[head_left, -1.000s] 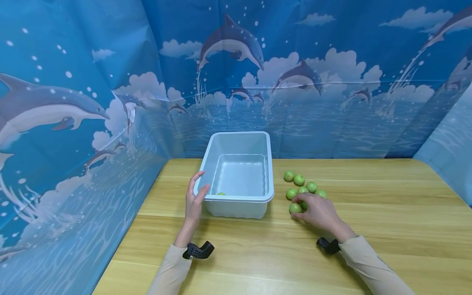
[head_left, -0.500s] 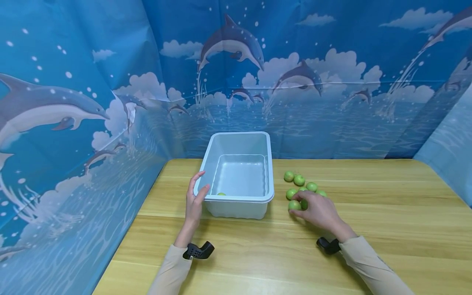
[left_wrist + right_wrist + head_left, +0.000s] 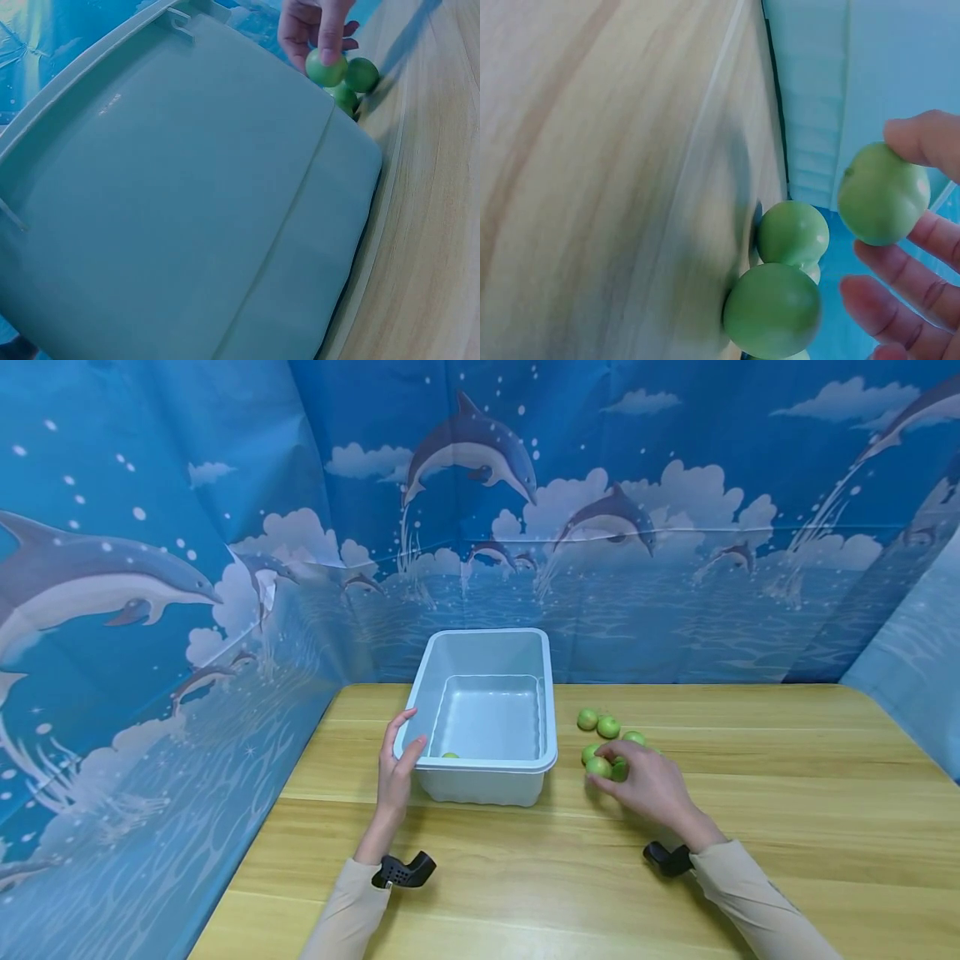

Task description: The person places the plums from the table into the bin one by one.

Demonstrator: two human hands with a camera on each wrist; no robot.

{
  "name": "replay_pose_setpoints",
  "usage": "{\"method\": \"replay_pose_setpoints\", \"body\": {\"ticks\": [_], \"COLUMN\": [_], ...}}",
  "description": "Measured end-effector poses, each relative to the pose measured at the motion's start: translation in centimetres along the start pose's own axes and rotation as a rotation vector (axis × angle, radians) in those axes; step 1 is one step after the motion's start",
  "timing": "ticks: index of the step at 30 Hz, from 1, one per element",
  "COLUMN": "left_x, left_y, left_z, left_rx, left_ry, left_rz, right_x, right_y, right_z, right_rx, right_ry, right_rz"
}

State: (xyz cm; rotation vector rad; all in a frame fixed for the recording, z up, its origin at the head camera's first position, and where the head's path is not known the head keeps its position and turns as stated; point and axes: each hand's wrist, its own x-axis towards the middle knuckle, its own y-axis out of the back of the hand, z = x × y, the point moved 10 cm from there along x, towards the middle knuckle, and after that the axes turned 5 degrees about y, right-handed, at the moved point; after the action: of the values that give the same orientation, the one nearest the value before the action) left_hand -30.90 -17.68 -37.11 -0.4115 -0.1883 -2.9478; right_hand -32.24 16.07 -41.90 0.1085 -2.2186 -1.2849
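My left hand (image 3: 394,775) grips the near left corner of a pale blue plastic bin (image 3: 482,785), fingers on its left rim and thumb over the front rim. The top edge of one green fruit (image 3: 450,755) shows inside the bin. To the right of it, my right hand (image 3: 654,785) pinches a small, round, plum-like green fruit (image 3: 883,193) between thumb and fingertips, raised off the table. Several more green fruits (image 3: 772,310) lie close beneath and behind that hand, which partly hides them. Two others (image 3: 598,722) sit farther back.
The bin stands on a wooden table (image 3: 510,877), close to its back edge. A blue dolphin-print curtain (image 3: 465,577) hangs behind the table and along its left side. A black wrist camera (image 3: 405,868) is strapped to each forearm.
The right hand has taken hold of the front fruit and lifted it slightly away from the table, towards the back. My left hand and the bin have stayed put.
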Motion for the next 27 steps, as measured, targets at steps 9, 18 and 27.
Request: {"method": "replay_pose_setpoints", "body": {"ticks": [9, 18, 27], "left_x": [0.0, -0.1, -0.1], "left_y": [0.0, -0.1, 0.0], "left_z": [0.1, 0.3, 0.2], "left_rx": [0.000, 0.003, -0.008], "left_ry": [0.003, 0.002, -0.002], "left_rz": [0.002, -0.002, 0.007], "right_x": [0.1, 0.2, 0.3], "right_y": [1.0, 1.9, 2.5], "right_z": [-0.2, -0.3, -0.4], "right_rx": [0.034, 0.052, 0.048], "right_ry": [0.003, 0.016, 0.044], "right_rz": [0.076, 0.146, 0.217]}}
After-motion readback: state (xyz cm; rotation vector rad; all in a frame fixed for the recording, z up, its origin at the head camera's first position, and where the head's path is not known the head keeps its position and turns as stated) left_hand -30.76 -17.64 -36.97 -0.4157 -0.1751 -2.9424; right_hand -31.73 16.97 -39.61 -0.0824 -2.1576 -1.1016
